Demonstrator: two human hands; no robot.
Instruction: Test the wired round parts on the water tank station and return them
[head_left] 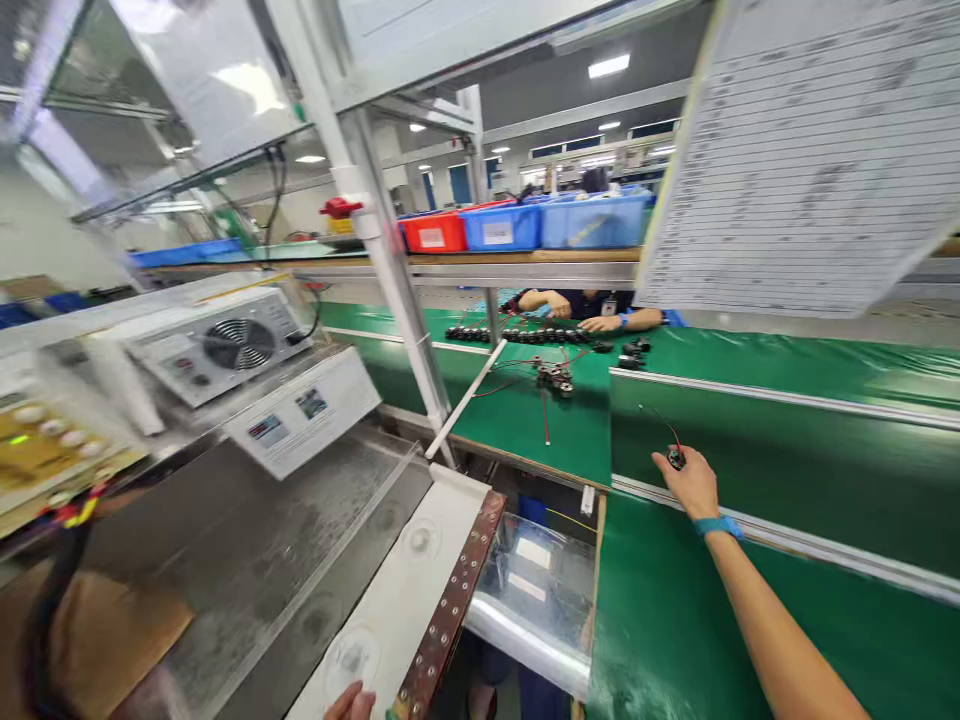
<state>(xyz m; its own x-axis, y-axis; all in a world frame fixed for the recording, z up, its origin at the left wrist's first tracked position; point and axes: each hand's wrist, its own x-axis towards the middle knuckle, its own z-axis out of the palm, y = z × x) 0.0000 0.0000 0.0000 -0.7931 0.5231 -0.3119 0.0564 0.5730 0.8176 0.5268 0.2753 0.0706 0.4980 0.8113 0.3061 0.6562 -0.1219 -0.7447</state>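
My right hand (pixel 688 482) reaches out over the green conveyor belt (pixel 787 450) and pinches a small black part with thin red and black wires (pixel 674 455). A blue band sits on that wrist. My left hand (pixel 351 703) shows only as fingertips at the bottom edge, resting on the white plate (pixel 405 590) of the machine before me; whether its fingers are open or closed is hidden. Further along on the green surface lies a cluster of similar wired black parts (pixel 553 376).
A co-worker's hands (pixel 600 322) work across the belt beside a row of black parts (pixel 517 335). Red and blue bins (pixel 517 226) stand on the shelf above. A machine with a fan grille (pixel 238 343) is at left, and a printed sheet (pixel 810 150) hangs at upper right.
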